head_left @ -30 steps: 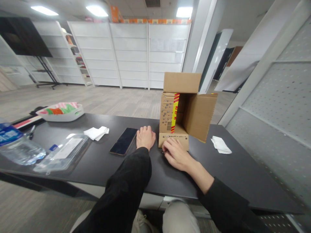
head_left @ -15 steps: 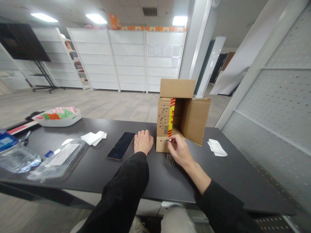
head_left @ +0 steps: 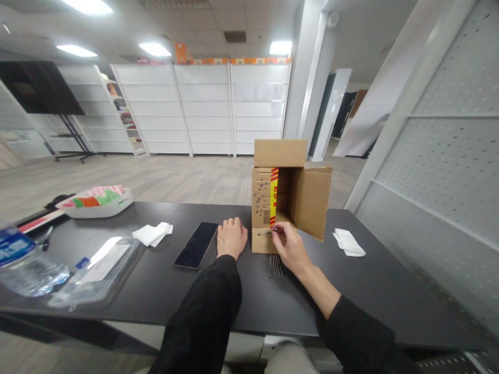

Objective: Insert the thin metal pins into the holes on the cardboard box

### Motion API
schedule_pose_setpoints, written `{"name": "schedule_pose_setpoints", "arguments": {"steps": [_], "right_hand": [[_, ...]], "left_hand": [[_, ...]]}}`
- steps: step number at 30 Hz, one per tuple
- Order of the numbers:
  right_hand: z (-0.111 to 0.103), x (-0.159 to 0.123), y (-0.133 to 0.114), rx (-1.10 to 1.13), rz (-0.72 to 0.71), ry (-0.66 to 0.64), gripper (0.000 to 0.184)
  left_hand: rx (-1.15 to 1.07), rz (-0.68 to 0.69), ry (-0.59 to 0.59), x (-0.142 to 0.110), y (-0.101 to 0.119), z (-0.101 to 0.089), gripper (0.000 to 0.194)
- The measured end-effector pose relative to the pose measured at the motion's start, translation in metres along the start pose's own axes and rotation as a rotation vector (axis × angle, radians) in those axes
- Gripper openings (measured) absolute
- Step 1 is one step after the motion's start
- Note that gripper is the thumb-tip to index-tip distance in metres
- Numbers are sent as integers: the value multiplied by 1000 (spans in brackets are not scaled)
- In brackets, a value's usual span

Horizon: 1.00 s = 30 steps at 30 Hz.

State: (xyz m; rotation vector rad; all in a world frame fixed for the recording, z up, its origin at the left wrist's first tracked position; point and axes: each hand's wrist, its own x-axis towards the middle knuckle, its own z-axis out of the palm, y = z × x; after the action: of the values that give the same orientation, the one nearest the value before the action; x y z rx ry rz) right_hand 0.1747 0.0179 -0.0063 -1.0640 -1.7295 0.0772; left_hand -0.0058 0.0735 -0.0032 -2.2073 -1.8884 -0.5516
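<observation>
My left hand (head_left: pixel 232 239) lies palm down on the black table, fingers lying flat, between the phone (head_left: pixel 196 244) and an open cardboard box (head_left: pixel 262 200). Thumb and fingertips of my right hand (head_left: pixel 287 242) pinch a small metal nail (head_left: pixel 275 229) at the box's lower front flap (head_left: pixel 259 245); most of it is hidden by the fingers. Dark round nail heads dot the box's front panel, and several sit in a row on the lower flap. Below the flap, several long nails (head_left: pixel 275 266) lie side by side on the table.
A folded tissue (head_left: pixel 348 243) lies right of the box, another tissue (head_left: pixel 153 234) left of the phone. Further left are a clear plastic case (head_left: pixel 102 271), a water bottle (head_left: pixel 29 267) and a white basket (head_left: pixel 102 209). A perforated panel (head_left: pixel 440 208) borders the right side.
The camera has tilted up slightly, so the table appears lower. My right hand stays pinched at the flap, its fingertips shifted slightly; my left hand rests in the same place.
</observation>
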Motion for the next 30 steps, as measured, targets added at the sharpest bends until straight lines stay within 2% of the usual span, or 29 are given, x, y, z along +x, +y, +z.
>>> {"name": "schedule_pose_setpoints", "arguments": {"steps": [7,16,21,30], "right_hand": [[2,-1,2,-22,-32,-21,13],[2,-2,5,-98,-61,-86,13],[3,-1,5,-164,-82,-127,14],[0,0,1,-343,-136,-129,13]], "left_hand": [[-3,-6,-43,0,1,-4,19],[-15,15,-29,-1,0,-2,18],[-10,38,-31,1,-1,-2,18],[-19,80,-25,3,-2,0,17]]}}
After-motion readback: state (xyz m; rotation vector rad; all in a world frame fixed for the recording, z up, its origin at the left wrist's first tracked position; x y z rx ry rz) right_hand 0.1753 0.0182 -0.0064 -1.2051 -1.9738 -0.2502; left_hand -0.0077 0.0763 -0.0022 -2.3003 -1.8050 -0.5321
